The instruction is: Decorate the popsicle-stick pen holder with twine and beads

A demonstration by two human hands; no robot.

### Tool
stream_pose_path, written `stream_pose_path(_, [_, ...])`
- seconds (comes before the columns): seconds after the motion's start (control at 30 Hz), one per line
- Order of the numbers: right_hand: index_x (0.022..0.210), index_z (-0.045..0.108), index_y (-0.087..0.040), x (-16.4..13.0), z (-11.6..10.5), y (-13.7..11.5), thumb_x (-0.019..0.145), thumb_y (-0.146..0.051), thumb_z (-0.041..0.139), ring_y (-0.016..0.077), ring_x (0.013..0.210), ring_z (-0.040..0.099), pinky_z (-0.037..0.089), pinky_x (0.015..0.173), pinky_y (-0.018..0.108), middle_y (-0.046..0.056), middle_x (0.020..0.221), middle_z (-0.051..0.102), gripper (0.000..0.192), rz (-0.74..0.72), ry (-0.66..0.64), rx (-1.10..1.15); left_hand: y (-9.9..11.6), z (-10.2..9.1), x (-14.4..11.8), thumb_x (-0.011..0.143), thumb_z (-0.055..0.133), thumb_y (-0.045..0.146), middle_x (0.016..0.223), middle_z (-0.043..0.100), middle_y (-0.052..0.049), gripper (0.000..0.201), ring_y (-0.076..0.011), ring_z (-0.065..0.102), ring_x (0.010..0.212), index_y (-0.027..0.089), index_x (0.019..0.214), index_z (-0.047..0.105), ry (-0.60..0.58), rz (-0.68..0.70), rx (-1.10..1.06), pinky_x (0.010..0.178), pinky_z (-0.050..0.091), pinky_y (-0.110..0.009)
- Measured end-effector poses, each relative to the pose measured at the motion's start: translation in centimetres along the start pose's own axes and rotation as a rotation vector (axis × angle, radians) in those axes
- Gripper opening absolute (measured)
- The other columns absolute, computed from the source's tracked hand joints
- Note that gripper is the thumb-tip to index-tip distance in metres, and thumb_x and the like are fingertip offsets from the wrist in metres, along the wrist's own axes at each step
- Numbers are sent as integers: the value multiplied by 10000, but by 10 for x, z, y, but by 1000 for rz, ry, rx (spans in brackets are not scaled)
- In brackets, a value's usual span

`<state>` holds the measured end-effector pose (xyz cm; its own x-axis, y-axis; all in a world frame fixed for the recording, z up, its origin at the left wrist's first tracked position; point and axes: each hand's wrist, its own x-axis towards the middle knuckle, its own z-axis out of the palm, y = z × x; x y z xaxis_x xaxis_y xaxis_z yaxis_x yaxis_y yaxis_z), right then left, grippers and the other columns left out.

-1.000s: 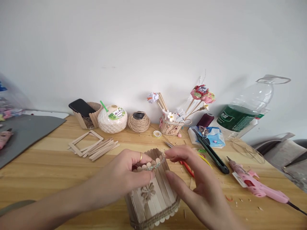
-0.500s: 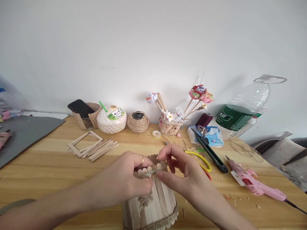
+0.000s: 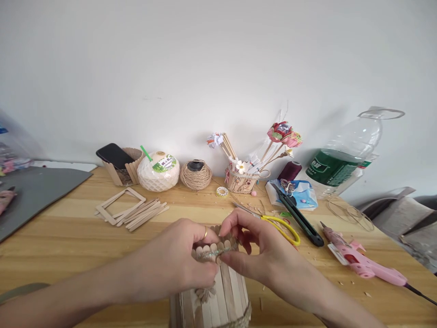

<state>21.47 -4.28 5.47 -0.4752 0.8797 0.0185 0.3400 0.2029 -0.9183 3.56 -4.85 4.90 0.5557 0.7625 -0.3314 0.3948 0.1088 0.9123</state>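
A container made of wooden craft sticks point(image 3: 227, 291) stands close in front of me, with rounded stick ends along its top rim. Greenish twine point(image 3: 218, 251) runs across it just below that rim. My left hand point(image 3: 186, 257) grips the rim from the left, fingers behind and thumb in front. From the right, my right hand point(image 3: 251, 243) pinches the rim and the twine between thumb and fingers. A small flower of light wood pieces point(image 3: 205, 294) sits on the front, partly under my left hand. The bottom of the container runs out of view.
Loose craft sticks point(image 3: 145, 214) lie at left. Behind stand a phone holder point(image 3: 131, 171), a coconut point(image 3: 159, 171), a twine ball point(image 3: 196, 175) and a flower pot point(image 3: 241, 180). Scissors point(image 3: 282, 228), a utility knife point(image 3: 300, 218), a pink glue gun point(image 3: 363, 262) and a bottle point(image 3: 336, 166) are at right.
The container's lower end has tipped slightly toward me and to the left. Both hands keep their hold on the rim, and my right hand has shifted slightly left.
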Motion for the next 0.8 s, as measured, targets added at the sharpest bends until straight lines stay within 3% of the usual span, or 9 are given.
stream_pose_path(0.3, [773,547,-196,0,-1,-2,623,29,560,106,656,443,366,603,226,-59,680,478,271,-16,5,-70,0,0,1,692,476,143,569,474,61,71,-108,447,554,171,629,491,-11,31,47,501,312,-228])
stream_pose_path(0.5, [823,546,-192,0,-7,5,712,-189,569,132,705,460,374,612,259,-14,759,501,113,17,-88,140,2,-3,3,683,487,143,557,472,69,64,-101,464,545,177,629,478,-34,-13,-22,509,317,-214])
stream_pose_path(0.8, [772,535,-196,-5,2,13,730,-101,563,108,661,464,398,602,237,-28,731,518,108,-129,38,73,5,-6,6,736,430,171,569,316,70,158,-94,274,537,188,584,391,-50,56,56,484,208,-234])
